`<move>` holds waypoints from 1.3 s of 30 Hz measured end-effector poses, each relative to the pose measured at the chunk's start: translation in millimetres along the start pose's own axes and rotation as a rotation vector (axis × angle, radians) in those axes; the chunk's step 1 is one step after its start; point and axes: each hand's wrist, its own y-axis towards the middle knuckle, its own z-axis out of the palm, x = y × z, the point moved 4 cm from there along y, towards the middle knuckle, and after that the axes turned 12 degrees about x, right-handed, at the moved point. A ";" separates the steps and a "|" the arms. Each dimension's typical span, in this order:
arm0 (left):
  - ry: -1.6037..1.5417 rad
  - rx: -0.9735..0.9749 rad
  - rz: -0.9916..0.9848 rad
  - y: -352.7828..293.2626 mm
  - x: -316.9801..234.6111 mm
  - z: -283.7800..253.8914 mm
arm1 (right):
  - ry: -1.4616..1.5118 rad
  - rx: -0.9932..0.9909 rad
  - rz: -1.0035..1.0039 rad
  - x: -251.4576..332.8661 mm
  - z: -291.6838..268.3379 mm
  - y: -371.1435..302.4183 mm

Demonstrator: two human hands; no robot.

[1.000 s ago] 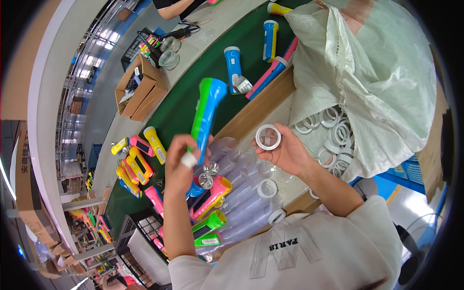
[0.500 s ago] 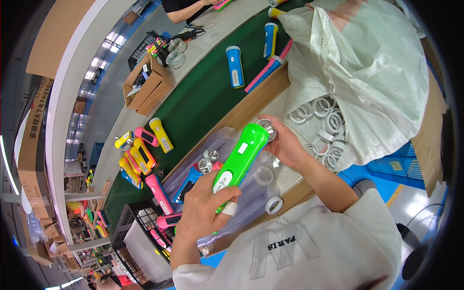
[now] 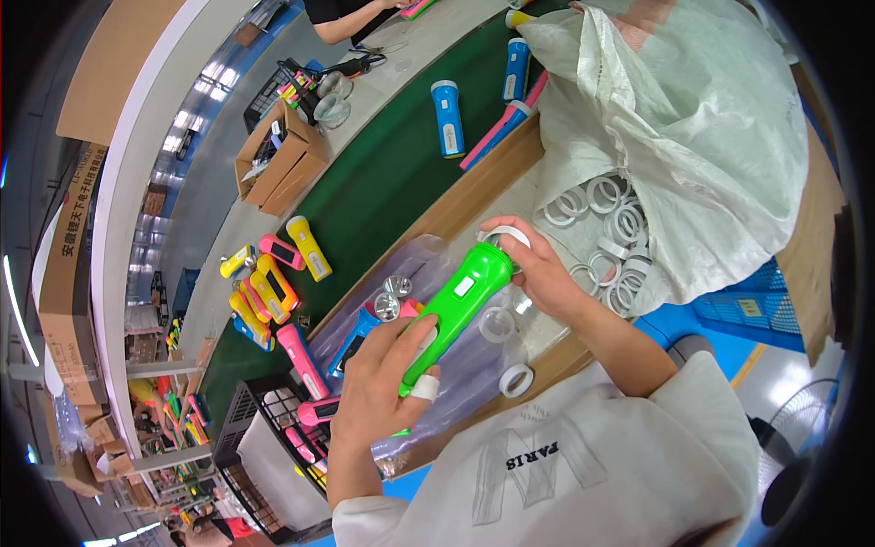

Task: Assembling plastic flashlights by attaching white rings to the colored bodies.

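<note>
A bright green flashlight (image 3: 463, 301) lies tilted across my left hand (image 3: 375, 378), whose fingers are wrapped round its lower body. White tape circles one finger. At the wide head end, my right hand (image 3: 547, 278) grips a white ring (image 3: 512, 231) over the flashlight's mouth; whether it is seated cannot be made out. Below are two shiny reflector cups (image 3: 387, 307) on clear plastic sheeting (image 3: 428, 255), near a clear round lens or ring (image 3: 497, 325). One loose white ring (image 3: 516, 380) sits close to my shirt.
Beyond the wooden edge (image 3: 474, 202), a green conveyor belt (image 3: 365, 173) carries blue, yellow and pink flashlights (image 3: 447, 120). A white woven sack (image 3: 693, 155) spills several white rings (image 3: 624, 223) at right. A black crate (image 3: 246, 428) stands at lower left. Across the belt are a cardboard box (image 3: 284, 169) and another person's arm (image 3: 355, 23).
A white ring now shows in my right hand at the flashlight's head, where a shiny reflector cup showed before. My left hand has shifted slightly along the body, and the flashlight has turned slightly.
</note>
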 end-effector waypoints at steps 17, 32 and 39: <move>-0.890 -0.097 -0.244 -38.5 34.7 30.3 | -0.665 0.360 -0.356 65.7 55.6 -27.2; -0.363 -0.032 -0.063 -14.2 34.6 35.3 | -0.495 0.075 -0.206 24.5 44.8 -28.0; 0.367 -0.286 0.144 -22.2 33.9 58.8 | -0.057 0.155 0.257 27.2 33.8 -7.8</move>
